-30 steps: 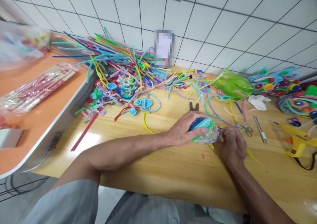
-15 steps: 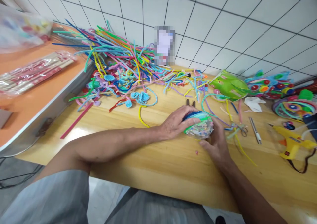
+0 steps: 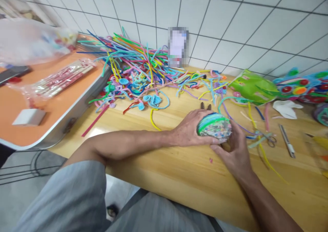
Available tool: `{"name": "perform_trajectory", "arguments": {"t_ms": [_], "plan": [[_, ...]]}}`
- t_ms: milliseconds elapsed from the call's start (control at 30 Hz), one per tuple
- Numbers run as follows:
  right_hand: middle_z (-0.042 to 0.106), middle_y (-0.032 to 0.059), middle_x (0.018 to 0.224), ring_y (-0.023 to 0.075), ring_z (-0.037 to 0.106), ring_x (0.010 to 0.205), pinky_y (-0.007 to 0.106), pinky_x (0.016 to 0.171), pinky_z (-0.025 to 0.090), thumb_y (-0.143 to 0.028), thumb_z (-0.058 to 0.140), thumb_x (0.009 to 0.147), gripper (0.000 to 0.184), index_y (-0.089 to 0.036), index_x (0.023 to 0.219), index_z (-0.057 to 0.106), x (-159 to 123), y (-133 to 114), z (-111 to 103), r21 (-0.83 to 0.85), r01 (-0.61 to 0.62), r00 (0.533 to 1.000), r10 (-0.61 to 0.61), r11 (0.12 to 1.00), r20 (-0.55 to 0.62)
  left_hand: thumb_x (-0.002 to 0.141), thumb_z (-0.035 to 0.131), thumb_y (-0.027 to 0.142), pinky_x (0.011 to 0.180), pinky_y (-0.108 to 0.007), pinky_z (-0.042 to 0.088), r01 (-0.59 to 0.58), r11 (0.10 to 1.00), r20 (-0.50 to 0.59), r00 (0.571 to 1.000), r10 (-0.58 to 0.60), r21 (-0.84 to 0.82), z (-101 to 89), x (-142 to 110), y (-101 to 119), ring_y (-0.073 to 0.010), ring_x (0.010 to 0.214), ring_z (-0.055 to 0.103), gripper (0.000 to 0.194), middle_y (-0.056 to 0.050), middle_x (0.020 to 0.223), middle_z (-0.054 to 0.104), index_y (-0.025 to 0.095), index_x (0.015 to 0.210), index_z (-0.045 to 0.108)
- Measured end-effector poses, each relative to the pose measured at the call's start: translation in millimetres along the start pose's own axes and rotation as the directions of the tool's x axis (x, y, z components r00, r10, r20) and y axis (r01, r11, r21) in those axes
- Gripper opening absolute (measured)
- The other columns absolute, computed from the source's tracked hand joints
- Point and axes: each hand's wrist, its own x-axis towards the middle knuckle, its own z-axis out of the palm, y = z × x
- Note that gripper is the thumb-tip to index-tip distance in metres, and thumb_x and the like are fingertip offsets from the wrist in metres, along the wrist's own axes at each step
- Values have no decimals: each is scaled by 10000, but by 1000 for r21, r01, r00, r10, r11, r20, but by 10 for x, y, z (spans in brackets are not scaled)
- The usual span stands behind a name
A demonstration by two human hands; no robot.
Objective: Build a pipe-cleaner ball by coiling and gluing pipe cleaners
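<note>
Both my hands hold a speckled ball (image 3: 214, 131), banded with blue, light blue and green pipe cleaners on its upper left, just over the wooden table. My left hand (image 3: 186, 127) wraps its left side, with the thumb along the lower edge. On the right, my right hand (image 3: 235, 151) is curled around it, thumb underneath; its other fingers are partly hidden behind. Two dark handle tips (image 3: 205, 106) show just beyond the ball. A small pink scrap (image 3: 210, 160) lies in front of it.
A pile of coloured pipe cleaners (image 3: 138, 57) spreads along the tiled wall beside a blurred phone (image 3: 177, 47). To the right lie scissors (image 3: 271, 140), a utility knife (image 3: 287, 141), a white tissue (image 3: 288, 109) and a green packet (image 3: 253, 88). An orange-topped table (image 3: 58, 112) adjoins on the left.
My left thumb has moved from across the green band down to the ball's lower edge, uncovering the bands. The view has turned left, so the yellow glue gun is mostly out of frame.
</note>
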Motion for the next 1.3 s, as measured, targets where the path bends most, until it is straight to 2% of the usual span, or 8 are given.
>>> {"name": "perform_trajectory", "arguments": {"t_ms": [167, 367, 533, 633, 733, 800, 1133, 1300], "plan": [[437, 146, 1678, 348, 455, 1549, 643, 1294, 339, -393, 963, 729, 1084, -341, 1633, 367, 3, 47, 22, -40, 12, 1000, -12, 999, 12, 794, 878, 561, 1201, -506, 465, 69, 991, 3, 998, -69, -113, -21, -4, 9, -355, 1377, 596, 864, -146, 1467, 626, 220, 1498, 513], [525, 171, 1599, 324, 551, 1463, 621, 1233, 440, -462, 847, 863, 923, -271, 1622, 359, 18, 28, 51, -162, 18, 1000, -16, 987, 15, 947, 719, 570, 1234, -509, 429, 134, 972, 39, 991, -129, -191, -88, -60, 7, -345, 1428, 555, 766, -187, 1551, 542, 180, 1548, 448], [524, 180, 1589, 338, 559, 1447, 605, 1210, 475, -513, 821, 879, 912, -253, 1620, 360, 46, -44, 37, -215, 56, 998, -51, 975, 31, 1037, 553, 604, 1281, -504, 358, 88, 982, 19, 996, -86, -170, -131, -54, 5, -320, 1484, 490, 621, -146, 1576, 529, 221, 1523, 502], [527, 181, 1579, 335, 581, 1419, 586, 1175, 516, -495, 818, 887, 896, -250, 1618, 362, 51, -88, 33, -214, 76, 997, -68, 974, 44, 947, 693, 636, 1251, -513, 401, 115, 984, 26, 993, -112, -138, -102, -52, -11, -338, 1460, 514, 777, -175, 1574, 513, 210, 1552, 456], [531, 171, 1575, 332, 579, 1417, 562, 1148, 546, -480, 837, 877, 882, -253, 1601, 387, 55, -108, 40, -225, 97, 995, -94, 970, 23, 774, 863, 666, 1246, -522, 408, 51, 997, -7, 999, -52, -51, -67, -49, -61, -360, 1448, 519, 977, -189, 1540, 532, 206, 1537, 463], [542, 162, 1564, 335, 575, 1416, 563, 1138, 553, -480, 848, 869, 866, -256, 1584, 412, 58, -113, 46, -232, 109, 994, -112, 967, 2, 717, 895, 684, 1255, -529, 396, 14, 1000, -31, 999, -14, -3, -57, -47, -91, -364, 1446, 519, 995, -178, 1508, 561, 219, 1506, 504], [544, 126, 1559, 313, 590, 1386, 573, 1161, 523, -522, 741, 954, 731, -337, 1578, 406, 53, -117, 30, -89, 97, 995, -99, 991, -16, 877, 764, 651, 1147, -463, 529, 99, 948, -87, 988, -131, -303, -120, 22, -91, -320, 1336, 636, 703, -118, 1445, 664, 225, 1405, 580], [542, 122, 1555, 325, 575, 1397, 579, 1171, 509, -524, 775, 923, 778, -334, 1581, 406, 65, -148, 25, -113, 80, 997, -82, 990, -5, 809, 855, 612, 1171, -464, 517, 110, 947, -80, 987, -141, -302, -78, 6, -135, -312, 1365, 620, 799, -124, 1459, 647, 222, 1433, 544]]}}
